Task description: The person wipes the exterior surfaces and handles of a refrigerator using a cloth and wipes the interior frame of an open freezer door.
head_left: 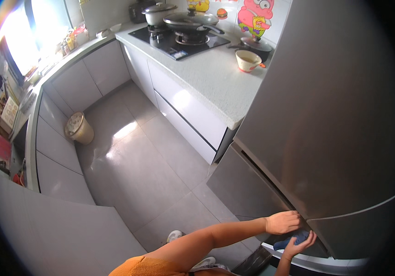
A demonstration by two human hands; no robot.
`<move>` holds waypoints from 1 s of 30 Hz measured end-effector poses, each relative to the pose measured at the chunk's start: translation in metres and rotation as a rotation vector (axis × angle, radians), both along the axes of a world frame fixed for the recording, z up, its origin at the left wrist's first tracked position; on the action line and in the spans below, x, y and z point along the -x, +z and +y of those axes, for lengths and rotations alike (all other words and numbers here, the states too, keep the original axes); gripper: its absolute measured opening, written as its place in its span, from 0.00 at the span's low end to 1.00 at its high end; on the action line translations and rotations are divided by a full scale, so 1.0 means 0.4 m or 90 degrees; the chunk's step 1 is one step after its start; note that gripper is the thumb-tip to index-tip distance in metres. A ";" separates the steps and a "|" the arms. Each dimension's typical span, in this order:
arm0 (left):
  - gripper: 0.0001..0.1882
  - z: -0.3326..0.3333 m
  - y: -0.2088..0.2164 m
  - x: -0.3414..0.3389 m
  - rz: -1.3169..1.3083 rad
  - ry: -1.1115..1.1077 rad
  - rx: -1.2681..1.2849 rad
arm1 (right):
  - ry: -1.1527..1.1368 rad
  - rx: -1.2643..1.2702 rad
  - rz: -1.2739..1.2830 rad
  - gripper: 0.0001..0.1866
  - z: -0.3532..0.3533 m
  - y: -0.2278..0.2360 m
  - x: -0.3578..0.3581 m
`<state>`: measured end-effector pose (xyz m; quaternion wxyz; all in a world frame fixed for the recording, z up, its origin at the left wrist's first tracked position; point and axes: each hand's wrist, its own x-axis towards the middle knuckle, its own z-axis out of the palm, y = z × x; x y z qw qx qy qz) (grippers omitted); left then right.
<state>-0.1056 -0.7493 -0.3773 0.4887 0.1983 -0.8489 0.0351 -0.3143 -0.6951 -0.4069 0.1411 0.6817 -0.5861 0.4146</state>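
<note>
A tall grey refrigerator [326, 101] fills the right side, with lower door panels [252, 181] beneath a dark gap. My left hand [282, 222] reaches across from the lower left, its fingers together and bent over the edge of a lower door by that gap. Just below it, my right hand [295, 248] grips a crumpled dark blue cloth [282, 244] against the door's edge. The fingertips of my left hand are partly hidden at the gap.
A pale counter [206, 80] bears a black gas stove [179, 43] with a lidded pot [158, 14] and a wok [190, 20]. Near the refrigerator stands a cream handled bowl [248, 61]. A waste bin [79, 129] stands on the grey tiled floor [147, 170] by the left cabinets.
</note>
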 end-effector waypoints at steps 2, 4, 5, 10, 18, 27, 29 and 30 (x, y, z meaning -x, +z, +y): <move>0.22 0.025 0.033 -0.014 -0.043 0.007 -0.090 | 0.001 -0.042 -0.065 0.35 0.004 0.008 -0.024; 0.23 0.038 0.051 -0.017 -0.060 0.019 -0.134 | -0.006 -0.076 -0.077 0.36 0.010 0.014 -0.028; 0.23 0.049 0.072 -0.025 -0.136 0.003 -0.231 | -0.010 -0.090 -0.089 0.36 0.014 0.024 -0.036; 0.27 0.154 0.088 -0.092 -0.309 0.110 -0.348 | -0.065 -0.239 -0.166 0.39 0.045 0.102 -0.075; 0.18 0.769 0.048 -0.727 -0.096 0.582 -1.018 | -0.002 -0.436 -0.184 0.33 0.065 0.210 -0.174; 0.09 0.981 0.139 -0.960 0.814 0.763 -0.674 | 0.036 -0.356 -0.536 0.23 0.264 0.346 -0.229; 0.08 0.903 0.132 -0.920 0.799 0.615 -0.835 | 0.000 -0.397 -0.556 0.22 0.270 0.343 -0.216; 0.08 0.836 0.169 -0.879 0.778 0.528 -0.935 | 0.007 -0.392 -0.608 0.21 0.270 0.372 -0.216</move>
